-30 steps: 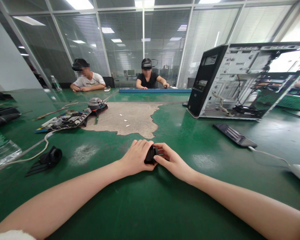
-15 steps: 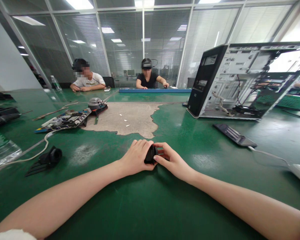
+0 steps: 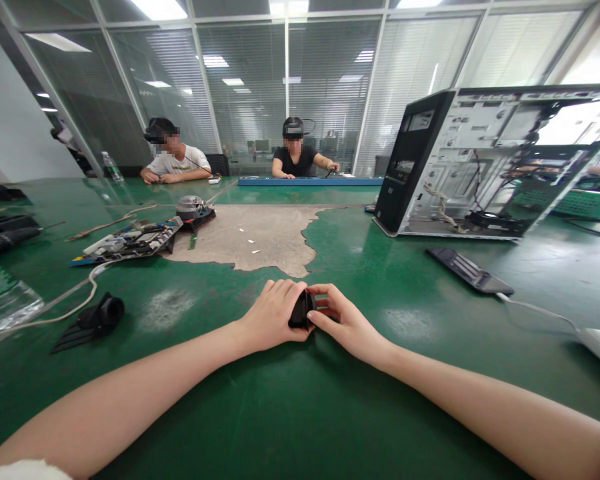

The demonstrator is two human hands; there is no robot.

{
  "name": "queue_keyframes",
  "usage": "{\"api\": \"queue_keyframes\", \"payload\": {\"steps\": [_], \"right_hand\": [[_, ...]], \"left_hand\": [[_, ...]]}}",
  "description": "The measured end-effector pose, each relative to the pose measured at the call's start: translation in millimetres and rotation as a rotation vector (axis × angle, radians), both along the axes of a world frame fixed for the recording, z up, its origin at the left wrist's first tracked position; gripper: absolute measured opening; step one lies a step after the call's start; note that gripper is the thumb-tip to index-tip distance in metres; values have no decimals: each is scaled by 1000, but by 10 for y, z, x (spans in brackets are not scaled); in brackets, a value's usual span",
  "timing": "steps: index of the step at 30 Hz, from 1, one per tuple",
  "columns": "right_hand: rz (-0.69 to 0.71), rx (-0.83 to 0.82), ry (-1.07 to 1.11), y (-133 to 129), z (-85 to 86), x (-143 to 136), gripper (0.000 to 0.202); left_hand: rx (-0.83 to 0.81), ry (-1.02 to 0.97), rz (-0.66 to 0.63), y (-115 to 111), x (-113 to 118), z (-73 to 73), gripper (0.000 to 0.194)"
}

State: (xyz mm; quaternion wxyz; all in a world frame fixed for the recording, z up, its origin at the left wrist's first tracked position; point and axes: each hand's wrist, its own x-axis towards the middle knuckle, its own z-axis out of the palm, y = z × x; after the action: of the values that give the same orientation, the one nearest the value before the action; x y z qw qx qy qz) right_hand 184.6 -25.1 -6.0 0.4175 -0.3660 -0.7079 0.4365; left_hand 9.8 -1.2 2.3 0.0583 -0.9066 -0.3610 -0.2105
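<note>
On the worktop (image 3: 280, 413), a computer case (image 3: 460, 160) stands upright, its inside showing. Left of the case and nearer the wearer, both hands meet at a small black block (image 3: 301, 312). The left hand (image 3: 273, 312) has its grip wrapped over the block, fingers across the top and thumb low at the near side. The right hand (image 3: 343, 320) has its grip pinched on the block's right side, thumb and fingertips touching it.

Just in front of the case lies a dark flat device (image 3: 470, 270), with a white cable (image 3: 540, 307) leading away from it. Well to the left of the case are a circuit board (image 3: 130, 240), a round metal fan (image 3: 194, 208) just beside it, a black bracket (image 3: 97, 317) and a clear bottle (image 3: 7, 297). Beyond the case's left side, two people (image 3: 180, 160) sit at the far edge, near a long blue strip (image 3: 310, 181).
</note>
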Motion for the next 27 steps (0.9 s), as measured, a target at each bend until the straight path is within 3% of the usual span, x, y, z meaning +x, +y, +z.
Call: {"api": "queue_keyframes", "payload": {"steps": [8,13,20,24,27], "right_hand": [[68,51,60,1,-14,-2,26],[8,75,64,-1,-3,-11,17],[-4,-8,3,6,-8,-9,31],[66,23,57,5,-18,-2,25],[41,38,95,0,-12,-2,17]], "left_hand": [[-22,-4,3,4,1,-7,56],[-2,-20,2,-6,13,-6,53],[-12,-7,-6,-4,-1,0,53],[-12,0,1,-4,-1,-4,56],[-9,-10,2,-8,4,-4,54]]}}
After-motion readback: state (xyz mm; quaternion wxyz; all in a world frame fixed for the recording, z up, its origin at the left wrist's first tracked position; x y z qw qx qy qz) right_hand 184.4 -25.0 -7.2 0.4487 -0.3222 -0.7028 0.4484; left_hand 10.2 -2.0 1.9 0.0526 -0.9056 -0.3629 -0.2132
